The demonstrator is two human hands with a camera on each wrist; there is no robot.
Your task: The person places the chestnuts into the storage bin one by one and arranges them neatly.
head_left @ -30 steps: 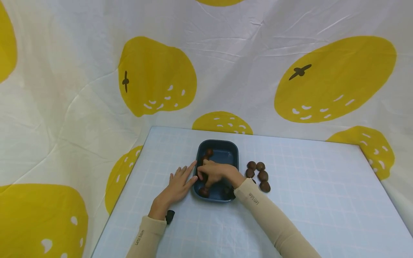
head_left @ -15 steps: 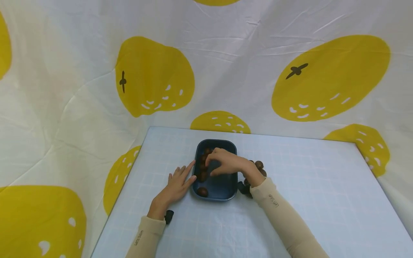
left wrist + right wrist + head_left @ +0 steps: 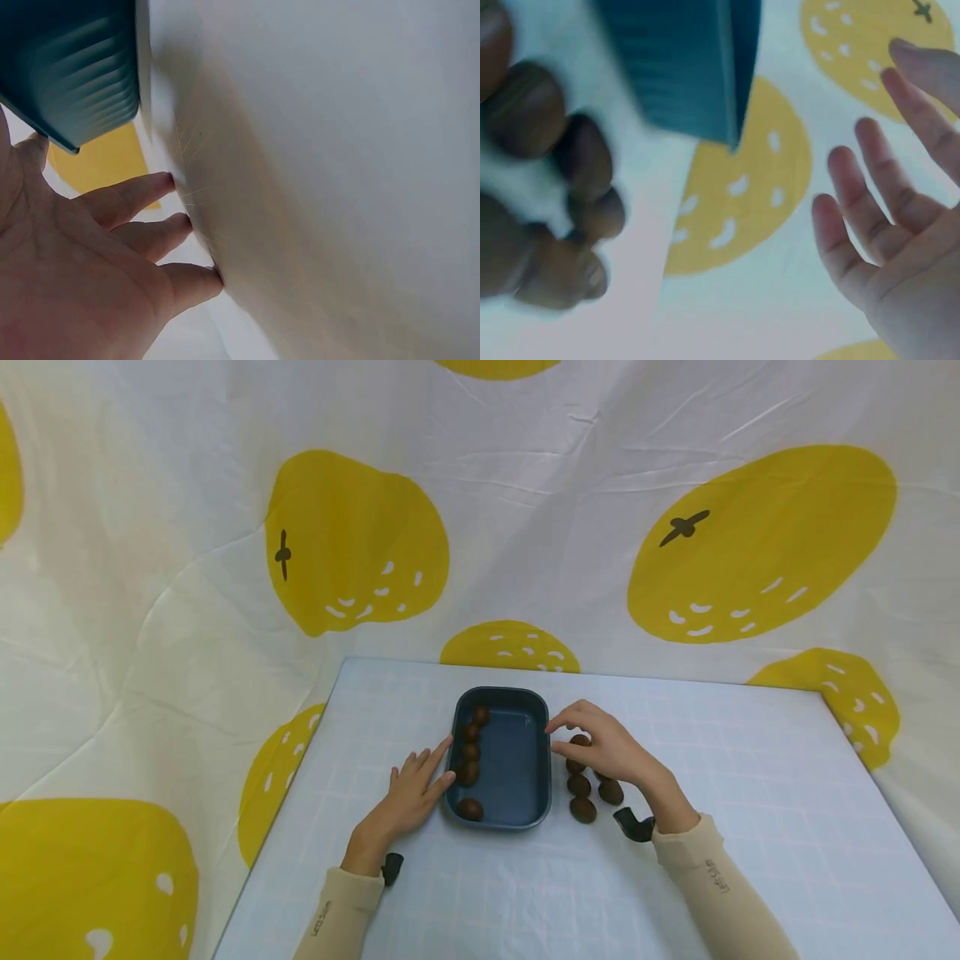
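Brown, rounded, chestnut-like nuts [image 3: 470, 750] lie in a column along the left side of a dark blue rectangular tray [image 3: 513, 822]. My left hand [image 3: 408, 793] rests on the table with fingers spread, its index finger and thumb at the tray's left wall. In the left wrist view, three fingertips touch the table beside the tray [image 3: 82, 82]. My right hand [image 3: 615, 750] hovers over more brown nuts [image 3: 582, 810] just right of the tray. Its thumb and index finger stand apart with nothing between them. The right wrist view shows these nuts [image 3: 585, 154] blurred and close.
The table [image 3: 750, 827] has a pale blue gridded cover and continues to the right. A white cloth [image 3: 525, 527] with big yellow fruit prints hangs behind it. A dark wrist mount [image 3: 633, 825] sits by the right sleeve.
My right hand has lifted out of the tray and moved right, over the loose nuts. The column of nuts in the tray is uncovered. My left hand stays in place.
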